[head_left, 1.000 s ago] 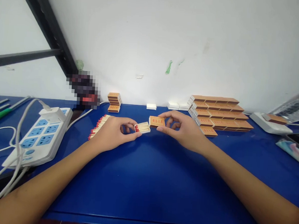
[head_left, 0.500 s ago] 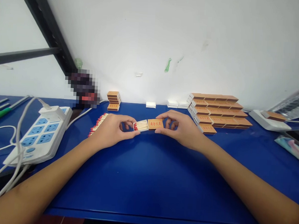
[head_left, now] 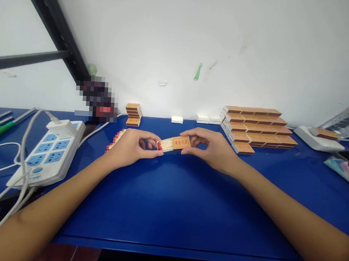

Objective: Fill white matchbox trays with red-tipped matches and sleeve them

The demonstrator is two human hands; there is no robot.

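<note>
Between my hands is a matchbox: a white inner tray of red-headed matches and an orange printed sleeve over the tray's right end. My left hand pinches the tray's left end between thumb and fingers. The sleeve's right end is gripped by the thumb and fingers of my right hand. Most of the matches lie uncovered, heads to the left. Partly hidden behind my left hand is a row of loose matches on the blue table.
Stacked matchboxes rise in steps at the back right, with a smaller stack at the back left. White trays lie near the wall. A power strip with cables stands left; a white device sits far right.
The sleeve and tray are slightly closer together, with the tray's right end a little further inside. Both hands keep their grip. The whole view has shifted slightly.
</note>
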